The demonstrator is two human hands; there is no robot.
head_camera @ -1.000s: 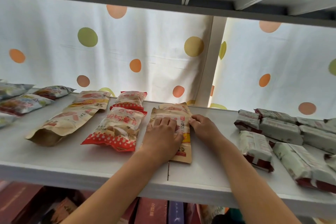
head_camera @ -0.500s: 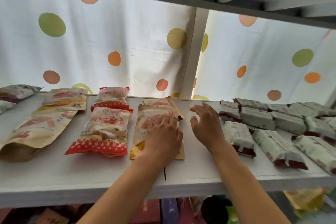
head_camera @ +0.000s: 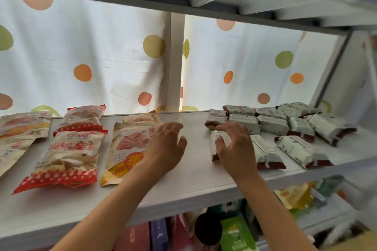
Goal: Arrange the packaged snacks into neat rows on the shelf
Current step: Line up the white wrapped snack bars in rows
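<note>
Pouches at 9 o'clock sit in rows; green packs [head_camera: 265, 124] at 3 o'clock lie scattered, unsorted. Left hand [head_camera: 165, 146] flat on kraft pouch [head_camera: 130, 142], fingers straight; right hand [head_camera: 234, 146] spread over nearest pack [head_camera: 217, 138], gripping nothing yet.

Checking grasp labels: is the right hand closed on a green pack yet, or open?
Open. The right hand hovers with fingers spread over the nearest green pack, which lies flat on the shelf, not gripped.

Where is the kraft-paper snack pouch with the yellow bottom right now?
In the head view the kraft-paper pouch lies flat left of centre on the shelf, beside the red dotted bag, under the left hand.
</note>
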